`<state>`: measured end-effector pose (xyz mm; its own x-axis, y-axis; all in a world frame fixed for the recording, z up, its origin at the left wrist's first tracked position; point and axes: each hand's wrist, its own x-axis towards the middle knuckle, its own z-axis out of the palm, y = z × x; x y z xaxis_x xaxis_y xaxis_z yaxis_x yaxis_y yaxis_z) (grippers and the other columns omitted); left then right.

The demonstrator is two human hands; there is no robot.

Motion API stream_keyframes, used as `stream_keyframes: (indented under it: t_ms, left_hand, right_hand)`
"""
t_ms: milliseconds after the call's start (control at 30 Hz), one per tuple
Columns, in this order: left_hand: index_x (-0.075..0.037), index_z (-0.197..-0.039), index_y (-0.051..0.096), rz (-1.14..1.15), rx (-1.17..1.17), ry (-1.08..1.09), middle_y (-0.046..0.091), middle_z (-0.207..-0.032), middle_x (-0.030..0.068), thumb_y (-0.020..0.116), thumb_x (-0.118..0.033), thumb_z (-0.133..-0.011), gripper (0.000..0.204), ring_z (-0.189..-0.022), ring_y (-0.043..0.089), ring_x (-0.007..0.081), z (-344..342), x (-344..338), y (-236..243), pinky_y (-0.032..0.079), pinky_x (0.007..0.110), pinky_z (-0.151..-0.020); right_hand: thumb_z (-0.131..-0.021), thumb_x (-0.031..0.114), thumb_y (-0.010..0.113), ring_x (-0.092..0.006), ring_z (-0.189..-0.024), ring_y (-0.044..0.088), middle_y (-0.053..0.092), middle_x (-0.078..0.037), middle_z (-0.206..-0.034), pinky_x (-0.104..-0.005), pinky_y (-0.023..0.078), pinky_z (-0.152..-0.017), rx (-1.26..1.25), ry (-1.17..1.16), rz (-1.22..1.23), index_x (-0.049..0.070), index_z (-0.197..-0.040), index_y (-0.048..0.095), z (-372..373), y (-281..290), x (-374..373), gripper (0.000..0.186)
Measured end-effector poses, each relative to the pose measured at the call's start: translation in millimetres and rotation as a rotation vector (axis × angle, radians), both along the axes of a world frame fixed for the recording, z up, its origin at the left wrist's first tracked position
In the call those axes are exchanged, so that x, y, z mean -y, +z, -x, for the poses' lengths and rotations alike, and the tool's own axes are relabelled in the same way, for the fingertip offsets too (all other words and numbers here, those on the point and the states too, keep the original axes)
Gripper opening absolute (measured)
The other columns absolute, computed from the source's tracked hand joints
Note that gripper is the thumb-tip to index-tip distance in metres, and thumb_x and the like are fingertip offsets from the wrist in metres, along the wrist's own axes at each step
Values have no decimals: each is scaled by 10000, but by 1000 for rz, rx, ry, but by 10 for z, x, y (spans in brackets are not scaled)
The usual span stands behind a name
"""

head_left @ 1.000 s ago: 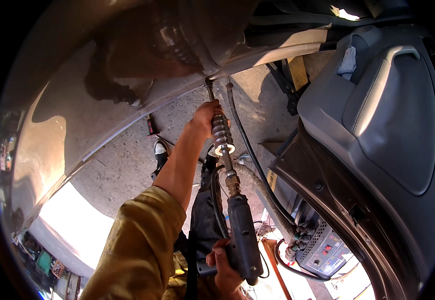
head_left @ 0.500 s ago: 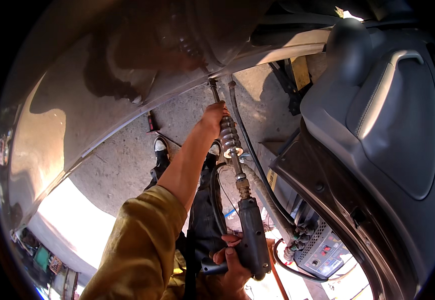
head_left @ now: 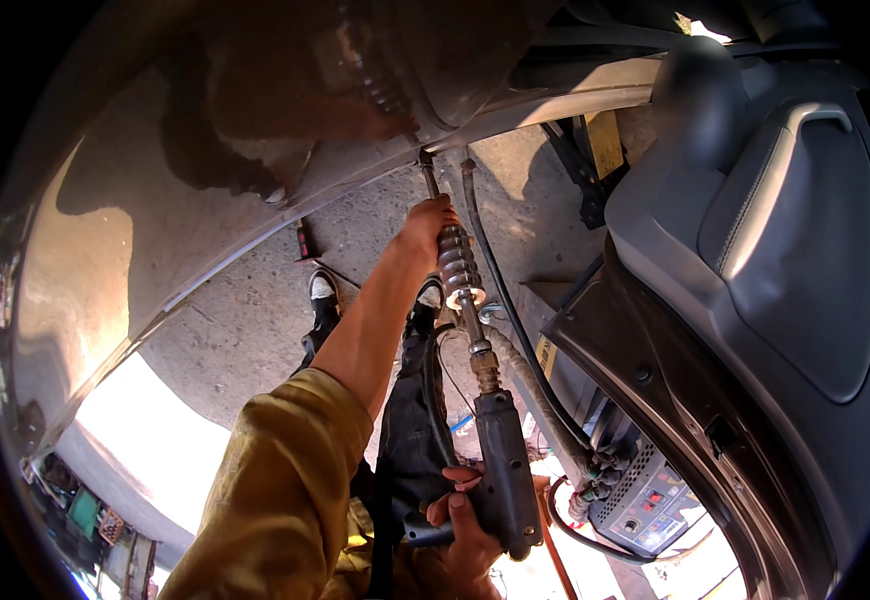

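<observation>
A dent-pulling gun (head_left: 508, 470) with a long slide-hammer shaft reaches from near my body up to the lower edge of the dark, glossy car panel (head_left: 255, 110). My left hand (head_left: 428, 226) is closed around the front of the shaft, at the upper end of the ribbed sliding weight (head_left: 459, 262). The shaft's tip (head_left: 426, 158) meets the panel's edge, though the exact contact is too small to make out. Low in the picture, my right hand (head_left: 470, 540) grips the black gun body at its handle. Part of that handle is hidden by the fingers.
On the right stands an open car door (head_left: 805, 270). A thick cable (head_left: 495, 270) runs down to a grey power unit (head_left: 645, 500) beyond the door's edge. On the concrete floor lies a red-and-black handled tool (head_left: 303, 240), close to my shoes (head_left: 323, 287).
The view has shifted very slightly. Both hands keep their grip, and the gun and sliding weight hold practically the same place.
</observation>
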<state>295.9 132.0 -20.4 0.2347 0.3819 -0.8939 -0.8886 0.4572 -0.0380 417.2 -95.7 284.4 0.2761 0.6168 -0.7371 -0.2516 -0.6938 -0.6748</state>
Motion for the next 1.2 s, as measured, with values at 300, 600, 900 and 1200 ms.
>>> stream_keyframes:
  t_ms: [300,600,900,1200]
  left_hand:
    - [-151,-810,383,47,-5,13,355,-540,-75,449,-244,-1054,270,-418,367,85,6,-98,104,523,441,-555]
    - [-155,-758,405,78,-34,-43,365,-518,-67,458,-267,-1046,314,-416,377,113,-14,-178,106,516,448,-546]
    - [-124,-784,445,22,153,51,449,-559,-27,478,-307,-1041,318,-475,469,147,54,-125,46,528,442,-575]
    - [-52,-889,498,-65,185,160,598,-769,91,591,-256,-997,249,-681,613,252,-40,-38,51,583,437,-638]
  right_hand:
    - [-902,-98,571,-169,-597,584,627,-238,-1164,-296,516,-546,60,129,26,-8,-1065,507,-13,160,-242,197]
    - [-950,-35,575,-134,-607,571,647,-147,-1026,-268,488,-555,22,130,53,3,-1049,522,-64,230,-340,119]
    - [-935,-44,597,-159,-555,561,647,-176,-978,-281,472,-507,50,133,119,-9,-1077,523,-115,212,-295,164]
    - [-911,-66,596,-178,-544,581,657,-233,-1079,-293,479,-502,61,125,69,-13,-1042,524,-174,193,-397,158]
